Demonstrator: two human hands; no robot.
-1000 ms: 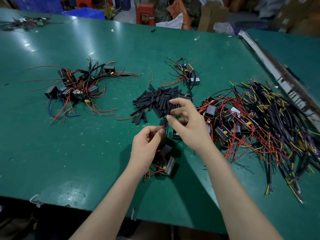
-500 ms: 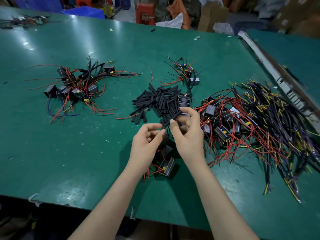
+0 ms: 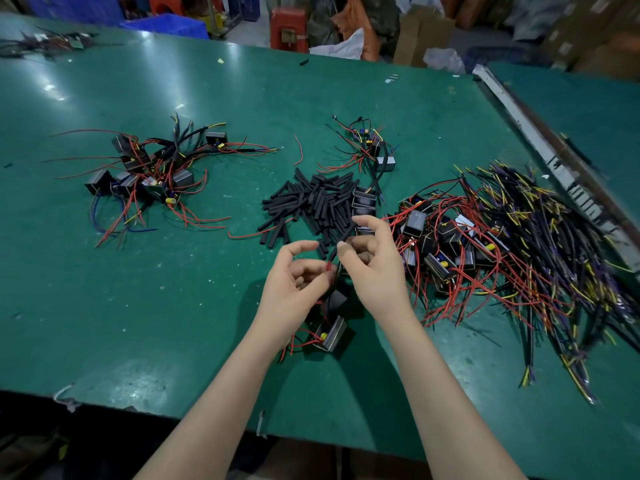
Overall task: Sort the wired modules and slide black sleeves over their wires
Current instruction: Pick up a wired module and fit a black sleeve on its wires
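Pinching a red wire (image 3: 328, 267), the left hand (image 3: 294, 282) meets the right hand (image 3: 374, 268), which pinches a black sleeve (image 3: 341, 242).

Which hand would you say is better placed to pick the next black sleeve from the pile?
The right hand, probably: it hovers at the sleeve pile's near edge, while the left hand pinches the red wire.
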